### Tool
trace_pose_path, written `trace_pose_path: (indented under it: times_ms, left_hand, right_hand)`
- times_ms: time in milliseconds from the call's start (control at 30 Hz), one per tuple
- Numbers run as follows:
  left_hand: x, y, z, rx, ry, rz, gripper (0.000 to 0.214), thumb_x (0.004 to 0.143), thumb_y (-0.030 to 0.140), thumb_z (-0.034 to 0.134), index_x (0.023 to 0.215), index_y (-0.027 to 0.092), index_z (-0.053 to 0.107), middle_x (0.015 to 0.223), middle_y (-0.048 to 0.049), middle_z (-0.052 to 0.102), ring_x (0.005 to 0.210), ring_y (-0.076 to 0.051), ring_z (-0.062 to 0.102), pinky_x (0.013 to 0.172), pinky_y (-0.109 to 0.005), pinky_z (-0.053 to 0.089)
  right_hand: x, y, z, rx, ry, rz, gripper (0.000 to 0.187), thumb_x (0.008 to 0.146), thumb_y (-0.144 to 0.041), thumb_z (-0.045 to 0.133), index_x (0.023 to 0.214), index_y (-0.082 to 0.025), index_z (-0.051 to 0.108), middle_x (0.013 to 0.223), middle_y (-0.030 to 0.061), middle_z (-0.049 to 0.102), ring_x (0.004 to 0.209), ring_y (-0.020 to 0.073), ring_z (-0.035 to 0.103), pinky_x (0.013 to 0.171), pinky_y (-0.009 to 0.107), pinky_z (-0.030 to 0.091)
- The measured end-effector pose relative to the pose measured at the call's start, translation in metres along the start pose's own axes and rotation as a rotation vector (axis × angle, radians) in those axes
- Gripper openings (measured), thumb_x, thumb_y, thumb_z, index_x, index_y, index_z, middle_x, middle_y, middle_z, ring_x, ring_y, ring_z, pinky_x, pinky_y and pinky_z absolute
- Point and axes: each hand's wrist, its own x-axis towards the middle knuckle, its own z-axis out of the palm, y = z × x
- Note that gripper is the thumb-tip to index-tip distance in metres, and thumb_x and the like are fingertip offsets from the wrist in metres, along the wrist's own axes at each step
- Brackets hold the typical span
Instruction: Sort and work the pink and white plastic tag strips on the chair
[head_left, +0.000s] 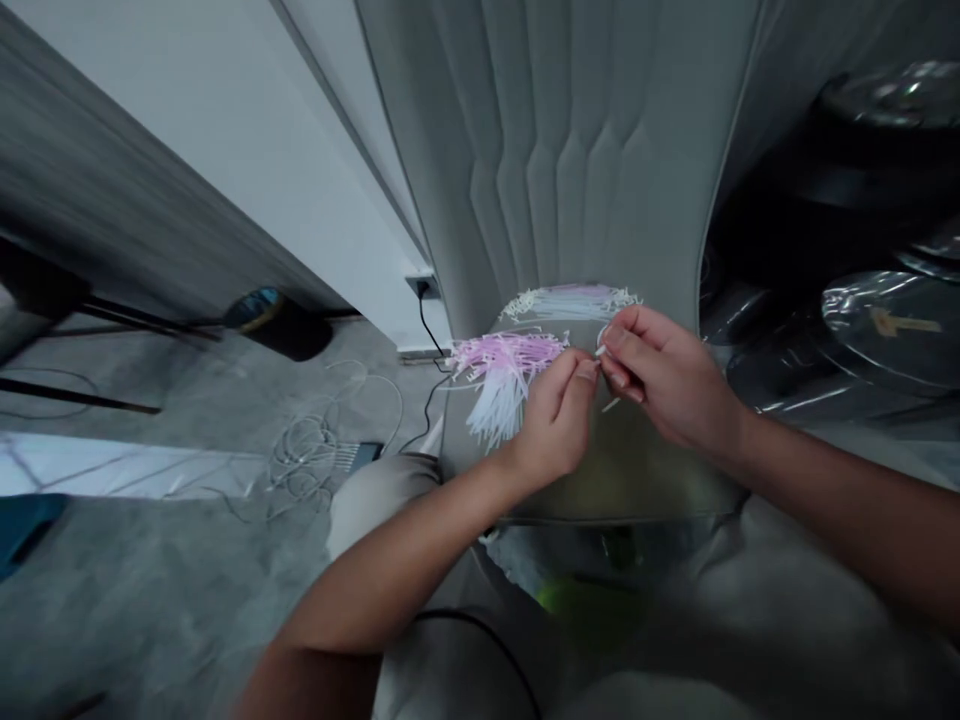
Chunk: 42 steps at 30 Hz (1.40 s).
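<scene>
My left hand (559, 415) and my right hand (664, 375) meet above the seat of a grey padded chair (637, 470). Both are closed in a pinch on one thin white strip (600, 352), whose small end shows between the fingertips. Part of the strip curves beside my right fingers; the rest is hidden. Left of my hands lies a pile of pink strips (510, 352) with knobby ends, and white strips (496, 405) fan out below it. Behind my hands, against the backrest, is another bundle of pale strips (566, 302).
A black cord runs from a wall socket (421, 287) down beside the chair. Tangled pale cable (304, 450) lies on the concrete floor at left, near a dark bin (277, 323). Dark plastic-wrapped objects (892, 320) stand close on the right.
</scene>
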Motion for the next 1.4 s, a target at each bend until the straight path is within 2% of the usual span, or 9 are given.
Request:
trace_pose_path:
  times_ms: [200, 367, 467, 733, 1033, 1400]
  left_hand:
    - [-0.002, 0.035, 0.008, -0.243, 0.134, 0.106, 0.033, 0.096, 0.040, 0.045, 0.070, 0.020, 0.043, 0.060, 0.0047, 0.035, 0.054, -0.010, 0.032, 0.051, -0.024, 0.032]
    - [-0.008, 0.065, 0.017, -0.342, 0.169, 0.187, 0.034, 0.095, 0.039, 0.046, 0.067, 0.020, 0.042, 0.056, 0.0053, 0.031, 0.050, -0.009, 0.029, 0.048, -0.024, 0.028]
    - [-0.012, 0.073, 0.019, -0.358, 0.173, 0.194, 0.034, 0.095, 0.041, 0.046, 0.068, 0.020, 0.043, 0.057, 0.0048, 0.033, 0.051, -0.009, 0.031, 0.048, -0.024, 0.029]
    - [-0.016, 0.066, 0.013, -0.304, 0.130, 0.267, 0.032, 0.096, 0.035, 0.046, 0.069, 0.019, 0.044, 0.057, 0.0043, 0.035, 0.052, -0.009, 0.031, 0.049, -0.024, 0.028]
    - [-0.014, 0.061, 0.010, -0.198, 0.158, 0.209, 0.035, 0.094, 0.046, 0.046, 0.069, 0.020, 0.044, 0.058, 0.0036, 0.037, 0.052, -0.010, 0.032, 0.050, -0.025, 0.029]
    - [-0.013, 0.060, 0.012, -0.240, 0.151, 0.242, 0.036, 0.095, 0.041, 0.045, 0.066, 0.020, 0.040, 0.055, 0.0046, 0.034, 0.050, -0.010, 0.028, 0.050, -0.026, 0.028]
  right_hand:
    - [-0.021, -0.027, 0.028, 0.132, -0.020, -0.088, 0.025, 0.086, -0.034, 0.067, 0.073, -0.019, 0.051, 0.051, -0.0080, 0.047, 0.044, 0.0052, 0.036, 0.044, 0.020, 0.028]
    - [-0.035, -0.045, 0.038, 0.188, -0.048, -0.145, 0.026, 0.085, -0.036, 0.069, 0.074, -0.019, 0.053, 0.051, -0.0080, 0.047, 0.044, 0.0052, 0.037, 0.044, 0.020, 0.029]
    - [-0.041, -0.048, 0.041, 0.206, -0.062, -0.175, 0.026, 0.085, -0.037, 0.070, 0.074, -0.019, 0.053, 0.051, -0.0078, 0.047, 0.045, 0.0052, 0.037, 0.044, 0.020, 0.030]
    - [-0.045, -0.044, 0.044, 0.164, -0.017, -0.196, 0.027, 0.084, -0.038, 0.071, 0.072, -0.020, 0.054, 0.052, -0.0070, 0.046, 0.047, 0.0063, 0.038, 0.044, 0.020, 0.032]
    - [-0.042, -0.043, 0.045, 0.179, -0.008, -0.184, 0.026, 0.083, -0.037, 0.071, 0.072, -0.020, 0.056, 0.051, -0.0067, 0.046, 0.047, 0.0067, 0.039, 0.045, 0.021, 0.034]
    - [-0.041, -0.042, 0.044, 0.193, -0.009, -0.159, 0.027, 0.080, -0.038, 0.075, 0.071, -0.019, 0.056, 0.051, -0.0071, 0.046, 0.046, 0.0057, 0.038, 0.045, 0.020, 0.033]
